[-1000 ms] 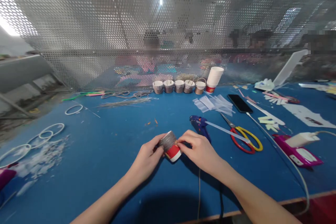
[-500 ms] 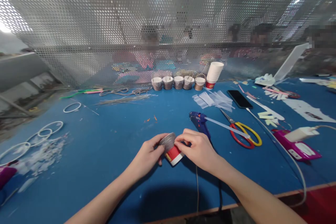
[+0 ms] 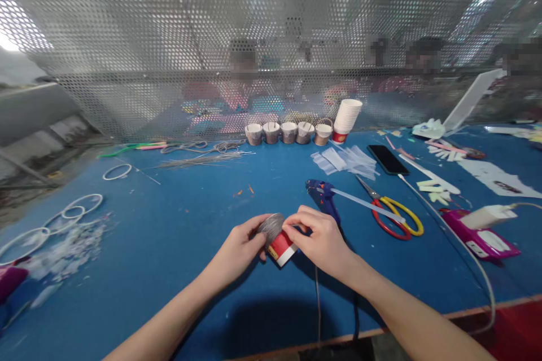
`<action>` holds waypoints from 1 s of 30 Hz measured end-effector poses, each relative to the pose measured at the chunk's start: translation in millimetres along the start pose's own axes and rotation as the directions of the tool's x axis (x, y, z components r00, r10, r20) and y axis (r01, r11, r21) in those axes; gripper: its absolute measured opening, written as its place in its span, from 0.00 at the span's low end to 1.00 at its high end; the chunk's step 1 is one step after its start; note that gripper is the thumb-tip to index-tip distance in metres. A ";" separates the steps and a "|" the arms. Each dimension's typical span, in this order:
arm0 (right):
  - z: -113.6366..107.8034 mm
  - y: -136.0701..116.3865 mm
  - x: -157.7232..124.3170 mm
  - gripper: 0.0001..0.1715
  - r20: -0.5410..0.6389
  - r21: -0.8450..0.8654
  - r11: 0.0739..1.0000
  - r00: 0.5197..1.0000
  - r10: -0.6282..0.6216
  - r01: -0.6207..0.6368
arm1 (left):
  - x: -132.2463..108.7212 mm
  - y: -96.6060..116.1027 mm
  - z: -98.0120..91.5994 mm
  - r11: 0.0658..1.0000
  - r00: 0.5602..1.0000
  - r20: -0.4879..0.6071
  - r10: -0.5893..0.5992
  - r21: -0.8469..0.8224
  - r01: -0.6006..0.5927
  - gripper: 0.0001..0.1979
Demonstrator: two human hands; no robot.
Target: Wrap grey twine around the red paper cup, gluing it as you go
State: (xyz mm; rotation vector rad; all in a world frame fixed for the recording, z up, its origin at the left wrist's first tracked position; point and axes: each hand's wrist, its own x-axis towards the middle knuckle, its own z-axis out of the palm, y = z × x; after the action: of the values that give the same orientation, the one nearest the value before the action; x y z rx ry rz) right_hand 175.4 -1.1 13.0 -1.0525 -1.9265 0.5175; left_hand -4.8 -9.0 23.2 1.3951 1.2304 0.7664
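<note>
My left hand (image 3: 243, 240) is wrapped round a red and white paper cup (image 3: 283, 247), which is tilted over the table. Rows of grey cord (image 3: 272, 227) cover one end of the cup. On the cup's other side, my right hand (image 3: 317, 234) pinches at the wound cord with thumb and forefinger; the fingertips hide the exact spot. A thin strand (image 3: 317, 299) runs from beneath that hand toward the table's front edge. Just beyond the right hand lies a blue glue gun (image 3: 322, 197) with a clear glue stick (image 3: 364, 203) in it.
Scissors (image 3: 393, 217), a phone (image 3: 387, 159) and a purple power strip (image 3: 478, 234) lie to the right. Clear strips (image 3: 345, 159), several covered cups (image 3: 288, 133) and a paper cup stack (image 3: 347, 120) stand before the mesh screen (image 3: 169, 67). White rings (image 3: 80, 206) lie left.
Both hands stay at nearly the same place on the cup. The cup has tilted very slightly, and the view has shifted a little.
</note>
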 end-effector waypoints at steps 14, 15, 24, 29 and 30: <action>0.2 1.3 2.0 0.09 -0.012 0.025 0.991 0.991 0.132 -0.132 | -1.2 0.3 -3.8 0.987 0.998 -0.036 0.052 -0.148 -0.056 0.19; 0.4 1.4 2.0 0.09 -0.015 0.020 0.990 0.990 0.142 -0.141 | -1.0 -0.5 -4.0 0.988 0.997 -0.038 0.061 -0.139 -0.065 0.19; 3.0 3.2 1.7 0.09 -0.037 0.014 0.983 0.982 0.186 -0.185 | -2.3 -2.0 -4.6 0.987 0.985 -0.073 0.157 -0.022 -0.159 0.16; 1.9 0.8 2.5 0.09 -0.019 0.037 0.980 0.981 0.195 -0.194 | -5.0 -1.6 -2.2 0.960 0.961 -0.108 0.253 0.151 -0.236 0.14; 1.6 0.0 2.6 0.09 -0.015 0.045 0.979 0.980 0.198 -0.197 | -5.4 -2.4 -1.3 0.947 0.953 -0.114 0.282 0.190 -0.258 0.14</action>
State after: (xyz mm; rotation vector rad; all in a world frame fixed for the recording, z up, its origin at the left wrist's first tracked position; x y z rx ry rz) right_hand 173.3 1.2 13.5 -1.2234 -1.7949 0.6546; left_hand -8.1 -13.9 22.2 1.7012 1.2505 0.9791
